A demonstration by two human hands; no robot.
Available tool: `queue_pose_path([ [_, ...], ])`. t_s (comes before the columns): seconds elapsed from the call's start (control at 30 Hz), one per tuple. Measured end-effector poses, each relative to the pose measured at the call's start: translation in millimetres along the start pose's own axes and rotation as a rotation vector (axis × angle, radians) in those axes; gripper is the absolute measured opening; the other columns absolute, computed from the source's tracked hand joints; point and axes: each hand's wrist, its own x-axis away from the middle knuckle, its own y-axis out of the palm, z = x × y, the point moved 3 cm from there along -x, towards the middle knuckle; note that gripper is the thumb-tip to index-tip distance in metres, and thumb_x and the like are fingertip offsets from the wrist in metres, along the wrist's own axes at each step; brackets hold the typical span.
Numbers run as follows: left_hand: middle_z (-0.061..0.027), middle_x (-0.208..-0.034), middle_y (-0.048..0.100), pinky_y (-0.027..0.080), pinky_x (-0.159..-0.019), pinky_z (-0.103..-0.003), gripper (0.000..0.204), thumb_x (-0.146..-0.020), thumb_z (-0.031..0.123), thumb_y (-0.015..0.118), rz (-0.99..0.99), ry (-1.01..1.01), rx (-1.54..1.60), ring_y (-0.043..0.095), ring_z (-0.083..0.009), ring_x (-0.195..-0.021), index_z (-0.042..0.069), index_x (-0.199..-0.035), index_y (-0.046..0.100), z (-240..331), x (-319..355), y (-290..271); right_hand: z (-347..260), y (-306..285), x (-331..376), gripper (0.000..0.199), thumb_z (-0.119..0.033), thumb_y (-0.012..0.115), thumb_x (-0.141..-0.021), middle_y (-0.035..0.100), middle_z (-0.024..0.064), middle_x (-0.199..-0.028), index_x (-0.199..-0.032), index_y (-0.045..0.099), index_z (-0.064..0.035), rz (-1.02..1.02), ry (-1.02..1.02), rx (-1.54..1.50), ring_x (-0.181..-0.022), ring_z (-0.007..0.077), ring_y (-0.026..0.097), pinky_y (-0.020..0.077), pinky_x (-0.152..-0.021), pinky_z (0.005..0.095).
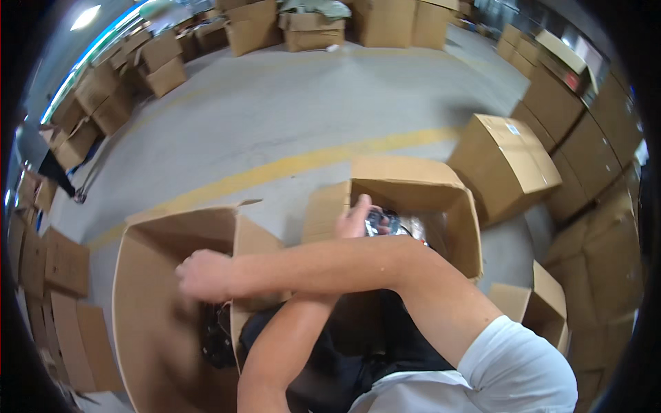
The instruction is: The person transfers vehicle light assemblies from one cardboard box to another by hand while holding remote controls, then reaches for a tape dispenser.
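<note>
My forearms cross in front of me. My right hand (205, 275) reaches left over a tall open cardboard box (141, 275). Its fingers are curled down, and whatever they hold is hidden behind the knuckles. Deep in that box lie dark, black objects (217, 337), too dim to name. My left hand (354, 219) is under the right arm, at the near left side of a second open cardboard box (441, 196). It grips a dark item in shiny clear plastic (377, 223), thumb up. Further shiny wrapped pieces (415, 226) show in this box, partly covered by my arm.
A closed carton (506, 162) stands right of the second box, with stacked cartons (585, 151) behind it. A smaller open box (544, 306) sits at the lower right. More boxes (255, 27) line the far side and left. A yellow floor line (289, 167) crosses the grey floor.
</note>
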Motion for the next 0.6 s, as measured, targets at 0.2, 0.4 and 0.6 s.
queue_pose_path([
  [0.2,-0.0109,-0.108,0.081,0.057,-0.062,-0.03,0.045,-0.121,0.053,0.049,0.073,0.034,0.279,0.081,-0.0208,-0.094,0.014,-0.125,0.071,39.6,-12.5,-19.3,-66.2,-74.8,113.0,0.017,-0.017,0.079,-0.09,0.063,0.0117,-0.101,-0.094,0.067,-0.0055,0.612,-0.185,-0.257,-0.101,0.0324,0.067,0.0556,-0.089,0.0473],
  [0.4,-0.0094,-0.12,0.08,0.059,-0.067,-0.031,0.049,-0.123,0.053,0.041,0.02,0.113,0.373,0.08,-0.023,-0.108,0.013,-0.129,0.07,55.6,-21.5,-36.0,-9.1,-86.6,264.9,0.033,-0.004,0.083,-0.086,0.073,0.0127,-0.104,-0.118,0.075,-0.004,1.071,0.242,-0.105,-0.095,0.0333,0.074,0.0607,-0.081,0.0462],
  [0.6,-0.0111,-0.123,0.078,0.06,-0.072,-0.033,0.052,-0.123,0.053,0.041,0.061,0.152,0.417,0.079,-0.0242,-0.116,0.01,-0.135,0.067,59.6,-28.9,-38.8,24.7,-47.7,345.3,0.049,-0.003,0.076,-0.104,0.073,0.0141,-0.093,-0.152,0.066,0.0016,1.198,0.759,-0.281,-0.071,0.0227,0.068,0.0564,-0.066,0.0352],
])
